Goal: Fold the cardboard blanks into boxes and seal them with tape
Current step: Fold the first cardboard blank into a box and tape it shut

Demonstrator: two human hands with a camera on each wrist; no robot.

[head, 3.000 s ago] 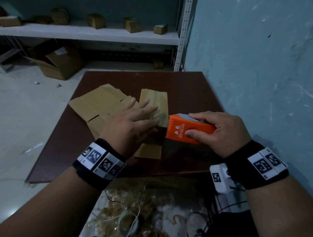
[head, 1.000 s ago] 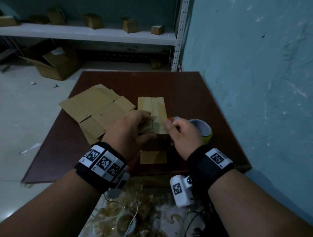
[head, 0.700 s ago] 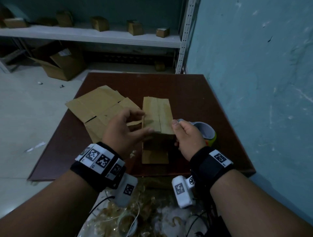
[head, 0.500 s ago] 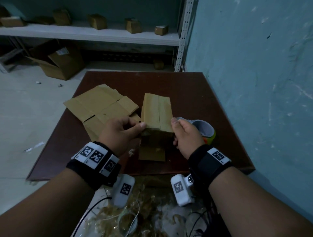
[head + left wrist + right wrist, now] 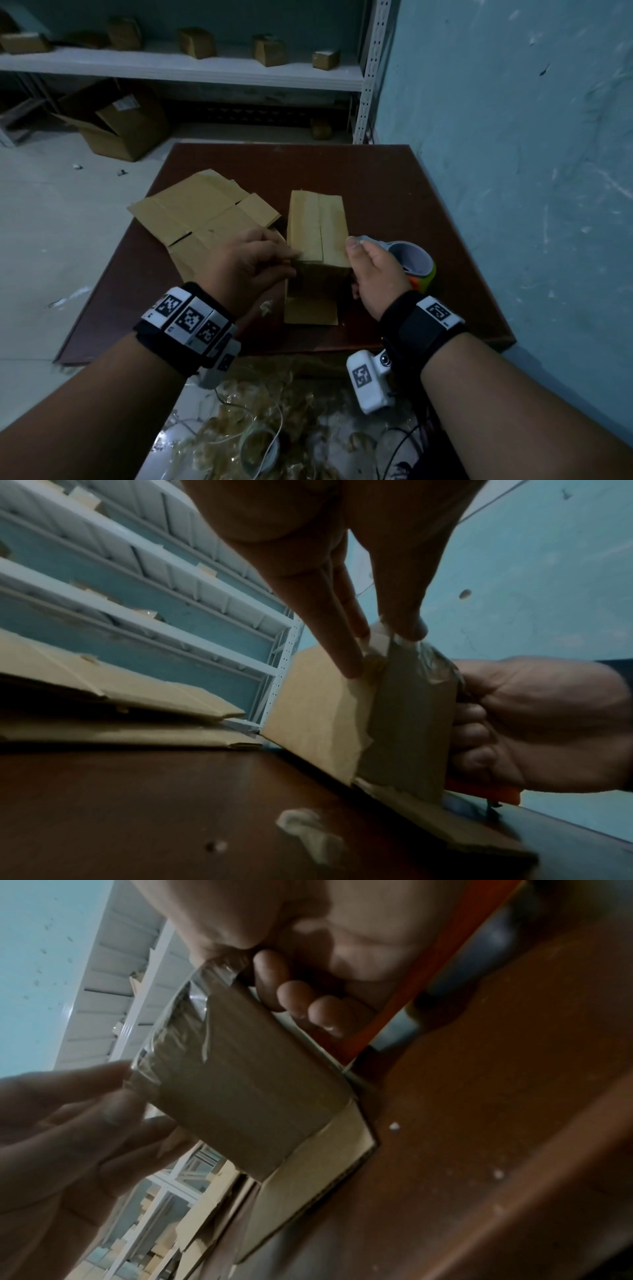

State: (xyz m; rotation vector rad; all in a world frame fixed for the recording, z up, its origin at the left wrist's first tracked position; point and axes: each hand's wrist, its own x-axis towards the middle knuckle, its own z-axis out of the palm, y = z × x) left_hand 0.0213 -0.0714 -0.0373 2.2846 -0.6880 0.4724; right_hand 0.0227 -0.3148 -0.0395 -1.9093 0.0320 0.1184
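One folded box (image 5: 317,233) between two hands; one tape dispenser (image 5: 412,263) beside.

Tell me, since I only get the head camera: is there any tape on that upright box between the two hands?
Observer: Yes. The left wrist view shows clear tape lying crinkled over the top edge of the box's near end.
Operator: What is the left hand doing there?
Observer: The left hand presses that tape with straight fingers at the box's upper corner.
Operator: And the right one?
Observer: The right hand holds the box, with its fingers curled against the right side. The orange dispenser lies just behind them.
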